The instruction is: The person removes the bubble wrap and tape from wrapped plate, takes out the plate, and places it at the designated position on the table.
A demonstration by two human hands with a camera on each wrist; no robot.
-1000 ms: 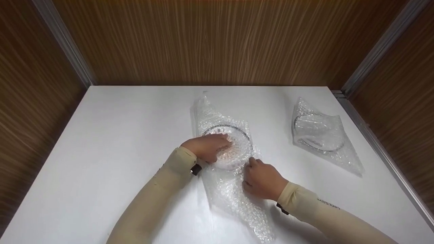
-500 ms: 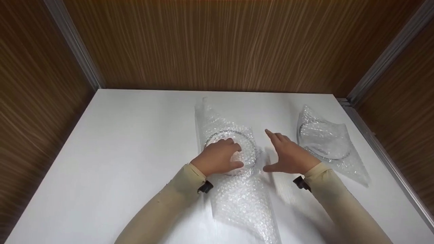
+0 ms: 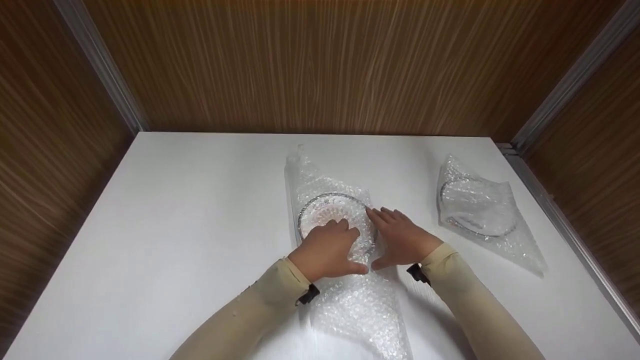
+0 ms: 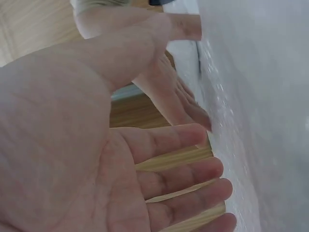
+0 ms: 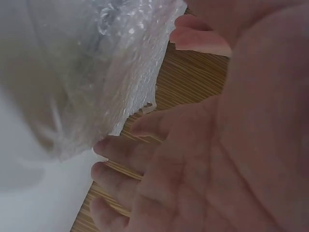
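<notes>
At the head view's centre we see bubble wrap [image 3: 357, 310], clear plastic, glossy and bumpy; the wrapped bundle [image 3: 477, 202] at right gleams likewise. The tabletop [image 3: 200, 215] looks smooth with a soft sheen, the sleeves [image 3: 250, 312] matt cloth, the back panel [image 3: 300, 65] wood-grained, the upper-left strip [image 3: 102, 67] dull metal.

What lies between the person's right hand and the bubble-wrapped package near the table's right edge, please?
In the head view, only a strip of bare white tabletop shows between the right hand and that bubble-wrapped package.

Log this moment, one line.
left hand: over bubble-wrapped disc | right hand: at its right edge | second wrapped disc: apart, farther right
</notes>
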